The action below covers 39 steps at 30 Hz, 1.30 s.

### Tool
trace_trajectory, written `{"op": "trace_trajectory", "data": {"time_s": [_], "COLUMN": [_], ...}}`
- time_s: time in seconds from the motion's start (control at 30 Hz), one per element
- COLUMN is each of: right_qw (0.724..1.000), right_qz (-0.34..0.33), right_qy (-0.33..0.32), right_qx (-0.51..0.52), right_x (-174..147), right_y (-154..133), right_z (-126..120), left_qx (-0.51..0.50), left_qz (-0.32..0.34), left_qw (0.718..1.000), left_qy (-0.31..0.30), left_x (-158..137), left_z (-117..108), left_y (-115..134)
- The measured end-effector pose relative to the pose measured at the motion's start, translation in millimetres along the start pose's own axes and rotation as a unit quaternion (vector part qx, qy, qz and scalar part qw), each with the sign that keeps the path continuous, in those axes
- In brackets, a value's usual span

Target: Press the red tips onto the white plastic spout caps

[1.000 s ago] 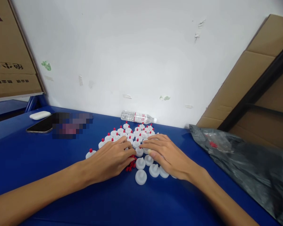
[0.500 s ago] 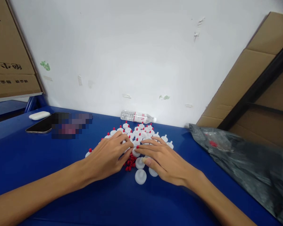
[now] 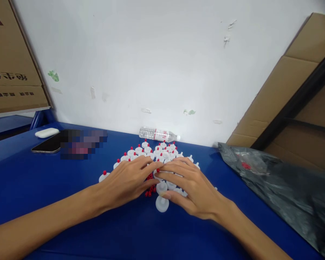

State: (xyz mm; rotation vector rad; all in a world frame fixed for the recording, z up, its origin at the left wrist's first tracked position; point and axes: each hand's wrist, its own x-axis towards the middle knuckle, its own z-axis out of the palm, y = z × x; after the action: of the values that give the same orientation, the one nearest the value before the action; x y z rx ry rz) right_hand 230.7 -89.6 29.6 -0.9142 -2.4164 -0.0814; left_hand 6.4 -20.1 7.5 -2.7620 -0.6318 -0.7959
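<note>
My left hand (image 3: 132,175) is over the left part of a group of white round nozzle caps, palm down. Its fingers are bent to the right, with thumb and index finger apart. My right hand (image 3: 191,186) comes in opposite, fingers stretched out and thumb apart. Between the fingertips of both hands shows a small red tip (image 3: 157,170) on a white cap that is mostly hidden. Small loose red tips (image 3: 150,192) lie below my left hand. Near my right thumb is a white cap without a red tip (image 3: 162,204). Several red-tipped white caps (image 3: 145,144) stand behind the hands.
A clear plastic bottle (image 3: 159,135) lies against the white wall. At left are a phone (image 3: 46,144) and a white oval case (image 3: 47,133). A dark plastic bag (image 3: 284,187) covers the right side of the blue table (image 3: 141,234). Cardboard (image 3: 278,86) leans at right.
My left hand has moved right, its fingers straightening toward my right hand's fingertips. My right hand has shifted slightly, its thumb lower, and more white caps show beside it.
</note>
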Motion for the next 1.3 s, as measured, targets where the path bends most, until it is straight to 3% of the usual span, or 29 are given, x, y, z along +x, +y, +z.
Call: {"op": "trace_trajectory", "data": {"time_s": [0.17,0.33,0.43,0.73,0.87,1.07,1.17,1.3], "right_qw": [0.998,0.993,0.995,0.996,0.992,0.996,0.997,0.998], "right_qz": [0.005,0.041,0.043,-0.041,-0.07,-0.045,-0.052,-0.05], "right_qy": [0.005,0.049,0.043,0.044,0.07,0.053,0.043,0.031], "right_qx": [0.061,0.099,0.078,-0.066,-0.083,-0.055,-0.033,-0.021], "right_x": [-0.5,-2.2,-2.1,-1.3,-3.8,-4.6,-3.0,-0.8], "right_y": [-4.7,-5.9,-6.0,-0.5,3.1,2.5,1.7,0.8], "right_z": [0.3,4.5,5.4,7.3,8.6,7.6,9.5,9.3], "left_qx": [-0.001,-0.054,-0.087,-0.113,-0.024,0.149,0.186,0.194], "left_qz": [0.05,0.05,0.046,0.016,0.073,0.109,0.154,0.161], "left_qw": [0.994,0.987,0.982,0.98,0.987,0.975,0.965,0.965], "left_qy": [0.1,0.145,0.159,0.164,0.141,0.12,0.105,0.077], "left_x": [-1.9,-2.9,-2.4,-1.8,-2.6,-0.2,3.3,6.2], "left_z": [-0.8,-5.3,-7.1,-4.5,-5.8,-16.7,-21.9,-21.6], "left_y": [-0.6,1.9,1.6,0.3,-2.1,-6.0,-7.5,-8.6]}}
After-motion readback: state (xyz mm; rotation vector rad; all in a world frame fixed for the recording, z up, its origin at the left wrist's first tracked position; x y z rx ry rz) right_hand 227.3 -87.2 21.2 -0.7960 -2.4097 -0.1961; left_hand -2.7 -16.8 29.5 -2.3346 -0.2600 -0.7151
